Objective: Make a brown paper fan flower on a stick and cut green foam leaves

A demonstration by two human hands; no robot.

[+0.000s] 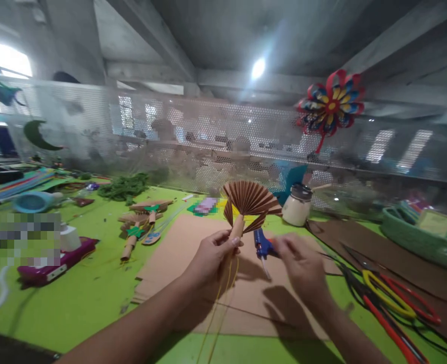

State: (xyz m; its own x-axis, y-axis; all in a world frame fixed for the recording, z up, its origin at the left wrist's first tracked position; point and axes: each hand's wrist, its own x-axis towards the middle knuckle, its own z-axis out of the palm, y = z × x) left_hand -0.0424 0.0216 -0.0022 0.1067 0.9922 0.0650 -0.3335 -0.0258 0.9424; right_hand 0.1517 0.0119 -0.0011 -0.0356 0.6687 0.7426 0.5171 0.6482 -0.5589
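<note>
My left hand (pixel 213 255) is closed round the paper-roll stem of a brown pleated paper fan (pixel 250 201), holding it upright over a sheet of brown cardboard (pixel 193 263). Thin yellow strands hang down from that hand. My right hand (pixel 301 263) is blurred by motion beside a blue glue gun (pixel 263 246), its fingers by the gun's back end; whether it grips the gun is unclear.
A white jar (pixel 297 205) stands behind the fan. Scissors with red and yellow handles (pixel 390 296) lie at the right, a green basket (pixel 420 235) beyond. Similar paper crafts (pixel 142 222) and a magenta tray (pixel 56 263) lie at the left. A wire mesh screen carries a paper pinwheel (pixel 331 106).
</note>
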